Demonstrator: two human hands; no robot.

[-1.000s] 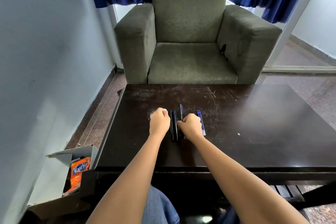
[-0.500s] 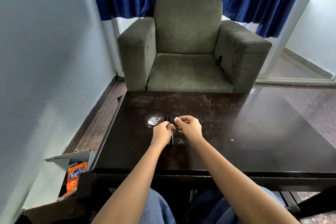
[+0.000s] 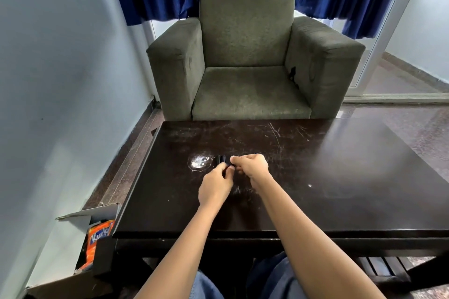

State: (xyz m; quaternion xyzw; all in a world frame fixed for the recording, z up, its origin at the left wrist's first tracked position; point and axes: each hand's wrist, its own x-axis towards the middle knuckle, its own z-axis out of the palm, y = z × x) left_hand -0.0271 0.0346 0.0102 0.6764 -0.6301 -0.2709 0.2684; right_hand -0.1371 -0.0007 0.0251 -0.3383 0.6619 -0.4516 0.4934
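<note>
**Two hands, one small bundle of pens**

Two bare hands meet near the middle of the dark, scratched wooden tabletop [image 3: 340, 177], and between them sits a bundle of slim black plastic pens [image 3: 221, 160], or markers. Only the far ends show, poking out beyond the knuckles. The left hand [image 3: 215, 185] has its fingers curled in and pinches the bundle from the near side. The right hand [image 3: 254, 167] curls its fingers [image 3: 240, 160] over it from the right, thumb tip pointing left.

These look light and stiff, so weight should be no trouble. The trouble is likely to be that smooth round barrels roll and slide past one another. A grip round the middle of the bundle, squeezing all barrels together, should hold better than a pinch at one end, where a single pen could slip out. Caps may pull off if tugged, so the barrels are the safer place to hold.

Much is hidden. The hands cover most of the bundle, so how many pens there are, how long they are and whether they rest on the tabletop or sit just above it cannot be told. Whether any are capped is also unclear. Just left of the pens lies a whitish round smudge [image 3: 199, 162] on the wood; what it is cannot be made out.
</note>
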